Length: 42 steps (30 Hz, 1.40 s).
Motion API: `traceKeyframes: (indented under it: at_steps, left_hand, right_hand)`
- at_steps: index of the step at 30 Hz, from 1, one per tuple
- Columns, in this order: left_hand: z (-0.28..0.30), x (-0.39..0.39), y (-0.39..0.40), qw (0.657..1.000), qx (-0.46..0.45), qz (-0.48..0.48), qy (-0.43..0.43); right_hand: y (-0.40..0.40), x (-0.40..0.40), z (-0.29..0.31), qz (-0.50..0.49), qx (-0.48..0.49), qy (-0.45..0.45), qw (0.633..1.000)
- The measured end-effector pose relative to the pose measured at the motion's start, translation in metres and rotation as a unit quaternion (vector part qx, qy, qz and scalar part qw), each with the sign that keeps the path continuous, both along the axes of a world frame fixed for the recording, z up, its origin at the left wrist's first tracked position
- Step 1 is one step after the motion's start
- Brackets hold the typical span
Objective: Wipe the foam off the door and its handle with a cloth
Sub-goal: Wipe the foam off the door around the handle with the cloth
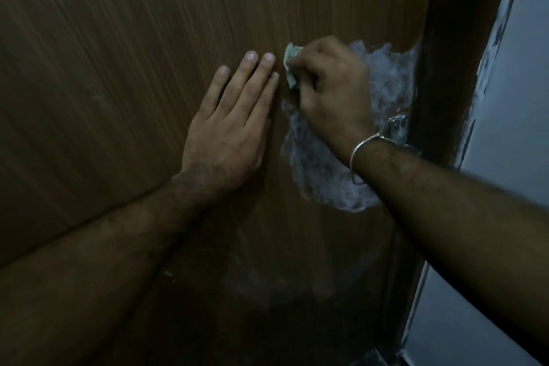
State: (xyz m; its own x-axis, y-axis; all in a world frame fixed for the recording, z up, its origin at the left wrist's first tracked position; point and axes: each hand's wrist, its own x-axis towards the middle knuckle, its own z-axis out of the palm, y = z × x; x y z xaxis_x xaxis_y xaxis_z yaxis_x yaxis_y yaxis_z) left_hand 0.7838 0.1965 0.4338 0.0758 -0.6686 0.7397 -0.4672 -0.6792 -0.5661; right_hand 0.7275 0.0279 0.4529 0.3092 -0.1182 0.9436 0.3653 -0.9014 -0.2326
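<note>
Because it is soft and limp, the small cloth point(290, 68) is best bunched; the right hand point(329, 86) grips it so against the foamy door point(148, 38). The left hand point(234, 122) rests flat, fingers straight, beside it.

Left hand point(228, 122): centre of the frame, palm down, fingers straight and close together, pointing up and slightly right. Left forearm runs in from the lower left corner. Right hand point(329, 89): just right of the left fingertips, fingers curled, gripping a wad of cloth point(290, 67). Right forearm enters from the right edge; a bangle point(364, 145) sits on the wrist.
</note>
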Motion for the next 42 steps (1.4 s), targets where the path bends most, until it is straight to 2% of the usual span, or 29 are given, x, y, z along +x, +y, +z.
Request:
traceKeyframes:
  at_steps: [4, 8, 11, 12, 13, 16, 18, 22, 26, 29, 31, 34, 39, 42]
  left_hand:
    - [-0.005, -0.001, 0.005, 1.000, 0.002, 0.005, 0.011]
    - [-0.011, 0.000, 0.001, 1.000, -0.009, 0.001, 0.012]
    - [-0.014, -0.001, -0.001, 1.000, -0.012, 0.002, 0.024]
    - [-0.015, 0.000, 0.000, 1.000, -0.014, 0.001, 0.022]
    - [-0.015, 0.000, 0.000, 1.000, -0.017, -0.001, 0.021]
    - [-0.022, 0.000, 0.000, 0.999, -0.018, -0.004, 0.030]
    - [-0.030, 0.000, 0.002, 0.999, -0.010, -0.004, 0.034]
    - [-0.040, 0.001, 0.005, 0.999, -0.011, -0.012, 0.030]
    - [-0.041, 0.003, 0.004, 1.000, -0.021, -0.020, 0.012]
    - [-0.042, 0.001, 0.005, 0.999, -0.017, -0.015, 0.023]
    - [-0.040, -0.001, 0.005, 1.000, -0.013, -0.011, 0.026]
    - [-0.040, -0.001, 0.004, 1.000, -0.015, -0.009, 0.021]
    - [-0.040, -0.002, 0.005, 0.999, -0.014, -0.005, 0.032]
    - [-0.042, 0.000, 0.003, 1.000, -0.017, -0.008, 0.023]
  right_hand:
    - [0.006, -0.011, -0.021, 0.010, -0.074, 0.074, 0.994]
    - [0.006, -0.001, -0.010, 0.004, -0.006, 0.010, 1.000]
    - [0.009, -0.009, -0.030, 0.022, -0.043, 0.068, 0.996]
    - [0.007, -0.011, -0.034, 0.036, -0.018, 0.078, 0.996]
    - [0.004, -0.011, -0.035, 0.047, 0.048, 0.081, 0.994]
    - [-0.004, -0.010, -0.031, 0.087, 0.306, 0.054, 0.947]
    - [-0.002, -0.013, -0.035, 0.101, 0.348, 0.023, 0.932]
    - [0.013, -0.013, -0.043, 0.100, 0.286, 0.001, 0.953]
    - [0.019, 0.003, -0.039, 0.052, 0.107, -0.013, 0.993]
    - [0.022, -0.001, -0.063, 0.004, 0.009, 0.029, 1.000]
    - [0.022, -0.003, -0.070, 0.003, 0.009, 0.033, 0.999]
    - [0.023, 0.005, -0.059, 0.004, 0.080, 0.000, 0.997]
    - [0.028, -0.008, -0.085, 0.017, 0.053, 0.069, 0.996]
    - [0.026, -0.002, -0.076, 0.008, 0.102, 0.032, 0.994]
